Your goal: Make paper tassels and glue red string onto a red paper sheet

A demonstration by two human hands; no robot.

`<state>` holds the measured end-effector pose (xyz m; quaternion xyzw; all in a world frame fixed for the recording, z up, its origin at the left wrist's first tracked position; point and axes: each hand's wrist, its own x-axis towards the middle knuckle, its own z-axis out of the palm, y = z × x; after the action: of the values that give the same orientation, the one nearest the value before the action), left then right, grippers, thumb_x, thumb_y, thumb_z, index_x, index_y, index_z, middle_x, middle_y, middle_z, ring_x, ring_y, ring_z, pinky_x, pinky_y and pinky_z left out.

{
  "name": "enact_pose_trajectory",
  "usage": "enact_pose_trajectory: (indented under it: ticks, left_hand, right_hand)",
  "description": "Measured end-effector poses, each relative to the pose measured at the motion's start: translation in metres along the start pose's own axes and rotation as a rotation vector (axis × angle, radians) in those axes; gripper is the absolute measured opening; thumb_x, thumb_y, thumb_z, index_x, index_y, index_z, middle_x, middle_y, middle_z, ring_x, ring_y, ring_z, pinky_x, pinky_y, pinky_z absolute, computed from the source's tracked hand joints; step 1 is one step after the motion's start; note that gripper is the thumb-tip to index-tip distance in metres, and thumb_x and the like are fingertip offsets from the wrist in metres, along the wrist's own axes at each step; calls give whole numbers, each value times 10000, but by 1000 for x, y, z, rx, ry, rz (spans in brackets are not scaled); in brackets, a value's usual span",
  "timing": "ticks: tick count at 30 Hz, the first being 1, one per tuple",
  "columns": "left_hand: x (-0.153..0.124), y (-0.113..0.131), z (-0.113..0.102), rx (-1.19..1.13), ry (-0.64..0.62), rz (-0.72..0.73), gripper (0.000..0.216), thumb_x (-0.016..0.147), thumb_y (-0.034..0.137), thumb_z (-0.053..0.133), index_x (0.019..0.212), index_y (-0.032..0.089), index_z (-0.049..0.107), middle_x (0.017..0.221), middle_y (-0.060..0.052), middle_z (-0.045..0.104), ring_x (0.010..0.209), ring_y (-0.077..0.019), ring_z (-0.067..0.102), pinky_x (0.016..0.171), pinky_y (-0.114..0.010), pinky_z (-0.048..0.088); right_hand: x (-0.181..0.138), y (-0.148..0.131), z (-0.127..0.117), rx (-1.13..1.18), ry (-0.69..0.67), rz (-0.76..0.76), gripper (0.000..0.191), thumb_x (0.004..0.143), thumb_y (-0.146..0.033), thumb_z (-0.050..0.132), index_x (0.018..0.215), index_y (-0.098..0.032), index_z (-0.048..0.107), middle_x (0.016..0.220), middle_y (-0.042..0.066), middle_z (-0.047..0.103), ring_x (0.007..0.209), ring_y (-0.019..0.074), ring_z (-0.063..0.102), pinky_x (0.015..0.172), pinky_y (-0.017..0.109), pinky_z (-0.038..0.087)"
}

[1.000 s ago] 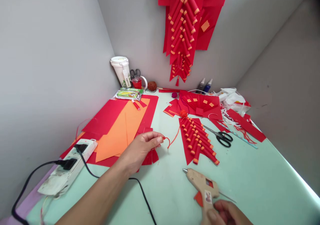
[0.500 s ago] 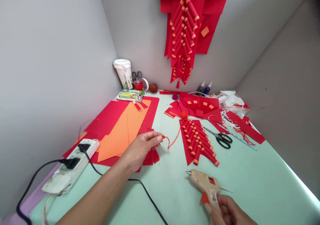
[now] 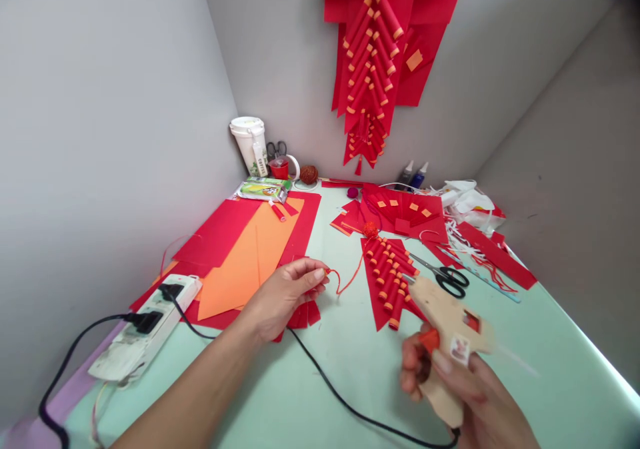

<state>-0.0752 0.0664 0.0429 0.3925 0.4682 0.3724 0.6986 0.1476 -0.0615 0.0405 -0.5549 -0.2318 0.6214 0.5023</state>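
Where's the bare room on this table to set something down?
There is bare table between the left hand, black cable and glue gun, and more between the glue gun, pale blue strip and the table's right edge. The back right is crowded with paper scraps and scissors; the left with paper sheets and a power strip.

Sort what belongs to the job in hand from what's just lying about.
Seemingly in use:
glue gun, in the right hand
red cord, in the left hand
power strip

Apparently just lying about:
white cup
brown ball
green packet
scissors, right side of picture
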Motion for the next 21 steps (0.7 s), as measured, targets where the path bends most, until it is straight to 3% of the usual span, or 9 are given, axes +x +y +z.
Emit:
enact_pose_trajectory:
  ticks: [3, 7, 14, 21]
  left_hand:
    - [0, 1, 0, -25, 1, -3, 265, 698, 369, 819, 840, 202, 669, 852, -6, 680, 806, -143, 608, 767, -266, 445]
    - [-1, 3, 0, -53, -5, 0, 270, 696, 360, 825, 845, 201, 666, 850, -1, 686, 828, -140, 612, 770, -258, 449]
    - [2, 0, -3, -67, -16, -20, 270, 714, 332, 819, 885, 187, 668, 833, -3, 672, 780, -117, 603, 747, -235, 450]
    - [3, 0, -4, -62, -34, -27, 247, 724, 318, 817, 826, 189, 633, 803, 16, 657, 764, -107, 591, 747, -227, 441]
  right_hand:
    - [11, -13, 13, -110, -154, -3, 390, 779, -563, 672, 691, -185, 636, 676, 58, 657, 615, 186, 581, 621, 292, 463]
    - [26, -21, 26, -205, -334, -20, 376, 813, -552, 646, 747, -182, 618, 620, 22, 619, 613, 181, 578, 636, 294, 454]
    - [46, -20, 36, -278, -331, -106, 399, 830, -566, 623, 738, -178, 593, 588, 12, 578, 612, 177, 544, 635, 313, 416]
    - [47, -16, 33, -325, -307, -85, 442, 834, -565, 612, 614, -190, 528, 600, 3, 544, 594, 153, 522, 584, 279, 421]
